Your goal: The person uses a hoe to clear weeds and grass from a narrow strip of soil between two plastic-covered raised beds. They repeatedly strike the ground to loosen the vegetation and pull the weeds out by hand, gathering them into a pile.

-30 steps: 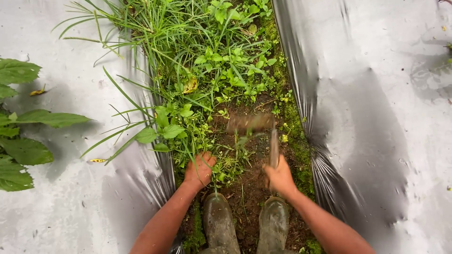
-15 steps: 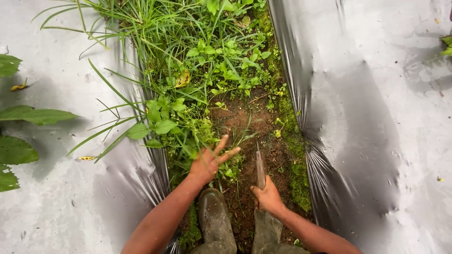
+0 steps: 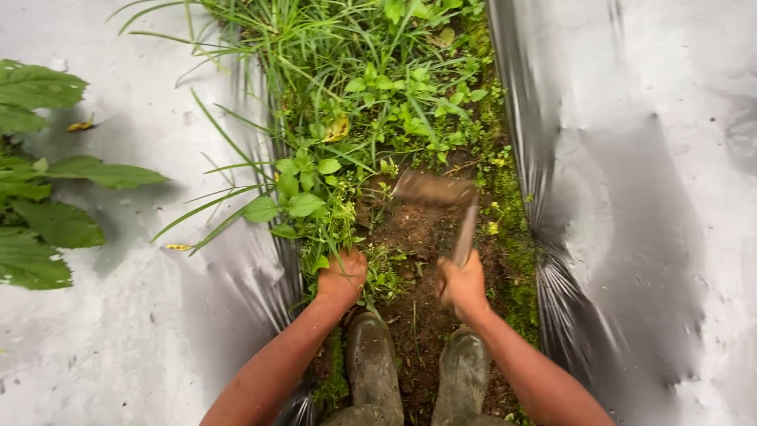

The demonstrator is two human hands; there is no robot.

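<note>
My left hand is fisted round a tuft of soft, leafy weeds at the furrow's edge. My right hand grips the short handle of a hoe — its flat, muddy blade blurred above crumbly brown soil. Glossy, wrinkled silver plastic sheeting flanks the strip; my mud-caked rubber boots stand below.

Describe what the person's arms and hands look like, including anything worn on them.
Both forearms are bare, with no sleeves in view. The left hand and the right hand wear no gloves, and no watch, ring or band shows on either wrist. Any dirt on the fingers is too small to tell.
</note>
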